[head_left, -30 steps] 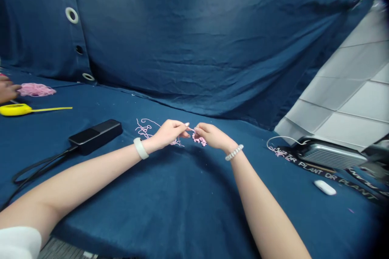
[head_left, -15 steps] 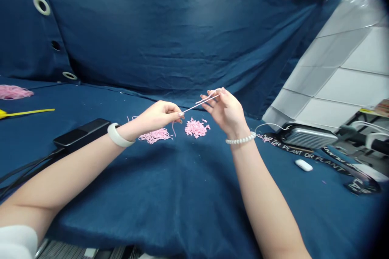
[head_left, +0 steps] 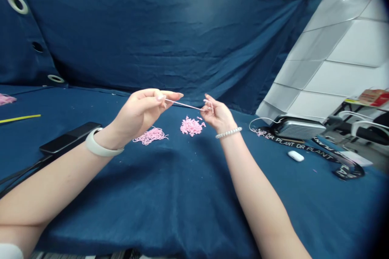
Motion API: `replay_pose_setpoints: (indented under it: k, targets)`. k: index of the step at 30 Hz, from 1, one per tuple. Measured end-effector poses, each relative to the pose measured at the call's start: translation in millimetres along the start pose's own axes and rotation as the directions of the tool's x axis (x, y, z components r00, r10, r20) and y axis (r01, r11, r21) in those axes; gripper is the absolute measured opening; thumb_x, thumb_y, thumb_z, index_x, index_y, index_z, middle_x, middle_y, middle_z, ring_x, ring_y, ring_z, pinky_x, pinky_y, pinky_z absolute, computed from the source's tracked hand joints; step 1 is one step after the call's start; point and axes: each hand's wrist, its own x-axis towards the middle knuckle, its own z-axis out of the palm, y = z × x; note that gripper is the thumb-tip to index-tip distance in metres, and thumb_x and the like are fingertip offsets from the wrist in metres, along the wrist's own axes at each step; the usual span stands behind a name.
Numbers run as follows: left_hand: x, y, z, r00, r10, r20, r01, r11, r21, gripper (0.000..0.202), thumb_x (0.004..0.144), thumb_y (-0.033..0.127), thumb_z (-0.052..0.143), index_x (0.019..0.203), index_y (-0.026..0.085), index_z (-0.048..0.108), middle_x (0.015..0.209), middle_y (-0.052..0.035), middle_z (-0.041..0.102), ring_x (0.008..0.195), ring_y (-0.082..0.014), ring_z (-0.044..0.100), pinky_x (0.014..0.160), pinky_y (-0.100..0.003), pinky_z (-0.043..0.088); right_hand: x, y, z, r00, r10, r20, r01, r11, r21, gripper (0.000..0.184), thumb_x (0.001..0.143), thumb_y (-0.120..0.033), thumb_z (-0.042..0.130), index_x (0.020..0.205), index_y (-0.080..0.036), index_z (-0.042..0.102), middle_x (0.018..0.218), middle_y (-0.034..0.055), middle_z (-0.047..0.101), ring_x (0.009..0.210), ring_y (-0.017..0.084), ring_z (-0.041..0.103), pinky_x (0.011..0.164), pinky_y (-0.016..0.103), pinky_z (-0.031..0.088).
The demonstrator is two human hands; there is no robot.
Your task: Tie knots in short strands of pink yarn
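A thin pale pink cord (head_left: 185,105) is stretched between my two hands above the blue cloth. My left hand (head_left: 141,111) pinches one end of it between thumb and finger, its other fingers extended. My right hand (head_left: 218,114) is closed on the other end, and a short piece of cord loops over its fingers. Behind and below my left wrist lies a tangle of pink cords (head_left: 151,136). Between the hands, on the cloth, sits a heap of small pink pieces (head_left: 192,126), touched by neither hand.
A black box with cables (head_left: 68,137) lies beside my left forearm, near a yellow strip (head_left: 21,118). More pink cord (head_left: 6,99) is at the far left. To the right are a silver ribbed device (head_left: 299,128), a lettered black strap (head_left: 323,153) and a small white case (head_left: 296,156).
My left hand has turned, lifting its fingers. My right hand has lowered and its fingers have curled in round the cord. The view has shifted slightly to the right.
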Motion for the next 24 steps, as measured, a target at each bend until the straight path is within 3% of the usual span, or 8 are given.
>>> replay_pose_setpoints:
  k: [4, 6, 9, 12, 14, 19, 22, 24]
  targets:
    - [-2.4, -2.6, 6.2, 0.999, -0.007, -0.038, 0.005, 0.999, -0.045, 0.014, 0.075, 0.023, 0.06, 0.062, 0.017, 0.059, 0.075, -0.0016, 0.069, 0.095, -0.0231, 0.063, 0.096, -0.048, 0.04, 15.2, 17.7, -14.9, 0.982, -0.018, -0.19, 0.006, 0.998, -0.064, 0.021, 0.082, -0.001, 0.041, 0.087, -0.019, 0.051, 0.047, -0.0096, 0.042, 0.032, 0.001, 0.036, 0.036, 0.009, 0.039]
    - [-0.4, -14.8, 6.4, 0.997, -0.045, -0.07, 0.043, 0.999, -0.019, 0.012, 0.076, 0.027, 0.061, 0.068, 0.017, 0.061, 0.073, -0.0015, 0.068, 0.089, -0.0211, 0.065, 0.095, -0.046, 0.042, 14.9, 21.8, -15.7, 0.981, -0.041, -0.19, 0.024, 0.996, -0.09, 0.025, 0.079, 0.002, 0.041, 0.089, -0.019, 0.051, 0.049, -0.0094, 0.045, 0.034, 0.001, 0.041, 0.042, 0.01, 0.045]
    - [5.0, -41.4, 3.2, 0.985, -0.111, -0.13, 0.118, 0.992, 0.053, 0.019, 0.075, 0.031, 0.064, 0.086, 0.016, 0.064, 0.093, -0.0066, 0.068, 0.097, -0.0205, 0.062, 0.096, -0.042, 0.041, 4.1, 24.9, -4.6, 0.998, -0.061, -0.019, 0.056, 0.975, -0.217, 0.028, 0.076, 0.002, 0.046, 0.094, -0.017, 0.054, 0.057, -0.0065, 0.056, 0.043, 0.002, 0.051, 0.053, 0.016, 0.053]
    - [8.5, -64.0, -0.5, 0.976, -0.16, -0.148, 0.175, 0.979, 0.1, 0.038, 0.072, 0.031, 0.068, 0.106, 0.016, 0.06, 0.112, -0.0104, 0.063, 0.106, -0.0202, 0.058, 0.097, -0.039, 0.04, -13.9, 26.9, 14.2, 0.975, -0.049, 0.216, 0.133, 0.91, -0.394, 0.024, 0.074, -0.008, 0.059, 0.097, -0.016, 0.059, 0.066, -0.0029, 0.064, 0.041, 0.002, 0.048, 0.043, 0.013, 0.045]
    - [7.9, -71.1, -0.5, 0.97, -0.232, -0.074, 0.238, 0.968, 0.081, 0.042, 0.074, 0.032, 0.066, 0.111, 0.015, 0.057, 0.113, -0.0119, 0.063, 0.105, -0.0198, 0.058, 0.095, -0.038, 0.041, -25.4, 27.9, 24.6, 0.948, -0.07, 0.31, 0.221, 0.846, -0.484, 0.027, 0.07, -0.014, 0.065, 0.096, -0.016, 0.063, 0.065, -0.0026, 0.064, 0.039, 0.001, 0.045, 0.037, 0.013, 0.038]
    - [-4.5, -71.2, 11.1, 0.902, -0.405, 0.147, 0.408, 0.913, 0.013, 0.034, 0.077, 0.035, 0.064, 0.102, 0.012, 0.059, 0.101, -0.0133, 0.066, 0.092, -0.0194, 0.063, 0.088, -0.037, 0.046, -39.6, 28.8, 35.8, 0.903, -0.14, 0.405, 0.389, 0.664, -0.638, 0.029, 0.065, -0.018, 0.07, 0.093, -0.015, 0.068, 0.065, 0.0002, 0.067, 0.06, 0.01, 0.06, 0.057, 0.021, 0.049]
    - [-14.2, -73.4, 19.2, 0.849, -0.493, 0.19, 0.501, 0.865, 0.004, 0.028, 0.076, 0.036, 0.064, 0.088, 0.011, 0.061, 0.086, -0.0092, 0.066, 0.081, -0.0162, 0.064, 0.084, -0.036, 0.048, -40.9, 28.8, 38.2, 0.892, -0.133, 0.433, 0.407, 0.656, -0.636, 0.029, 0.065, -0.018, 0.071, 0.094, -0.016, 0.068, 0.073, 0.0029, 0.07, 0.075, 0.013, 0.064, 0.072, 0.026, 0.05]
    - [-18.4, -75.7, 22.1, 0.834, -0.523, 0.176, 0.53, 0.848, 0.008, 0.026, 0.077, 0.037, 0.063, 0.078, 0.012, 0.06, 0.073, -0.0046, 0.063, 0.071, -0.0128, 0.061, 0.079, -0.034, 0.049, -41.2, 28.1, 39.5, 0.886, -0.145, 0.44, 0.406, 0.701, -0.587, 0.028, 0.066, -0.018, 0.07, 0.095, -0.017, 0.068, 0.075, 0.0023, 0.07, 0.075, 0.013, 0.064, 0.071, 0.026, 0.051]
